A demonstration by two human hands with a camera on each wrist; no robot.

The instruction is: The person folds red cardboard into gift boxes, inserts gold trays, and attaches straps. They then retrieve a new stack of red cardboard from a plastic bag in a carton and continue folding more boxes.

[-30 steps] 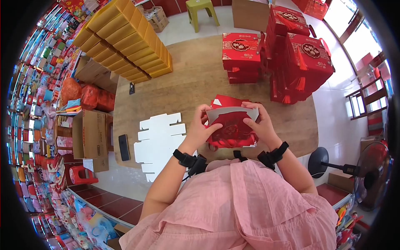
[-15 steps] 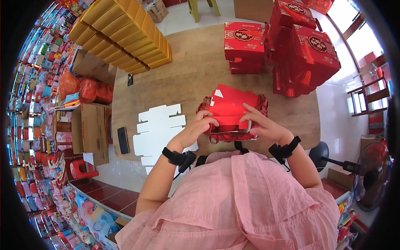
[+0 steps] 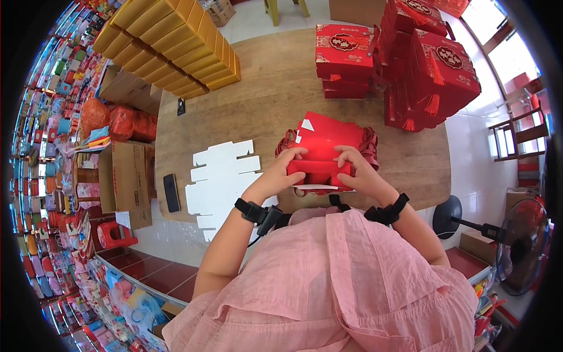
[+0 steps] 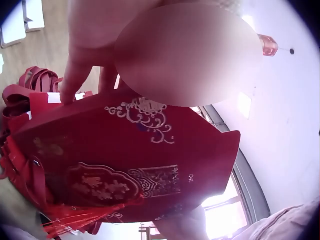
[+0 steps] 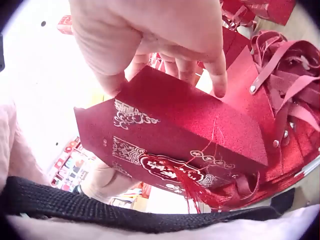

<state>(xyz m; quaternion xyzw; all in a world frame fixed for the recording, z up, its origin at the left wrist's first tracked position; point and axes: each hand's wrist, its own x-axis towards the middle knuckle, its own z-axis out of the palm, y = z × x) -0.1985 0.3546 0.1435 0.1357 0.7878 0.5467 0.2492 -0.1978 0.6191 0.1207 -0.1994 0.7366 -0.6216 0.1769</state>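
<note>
Thumbs on the near side and fingers on the far side, our left hand and right hand both pinch the red carton at its two ends. We judge that any move turns on this: the carton lies directly between our hands, its long axis running left to right across our front, so neither hand is nearer to it than the other, and the two need to work level. The wrist views show its printed front facing back toward us, with a red tassel hanging from it.

Just beyond our fingers lies a red sheet with white patches; we cannot tell whether it belongs to the carton or is a separate piece. Ribbon handles bunch at its right, and more at its left. Farther out on the table, white flattened cardboard lies left of our left hand, with a phone left of that. Yellow boxes stand far left; red boxes stand far right.
</note>
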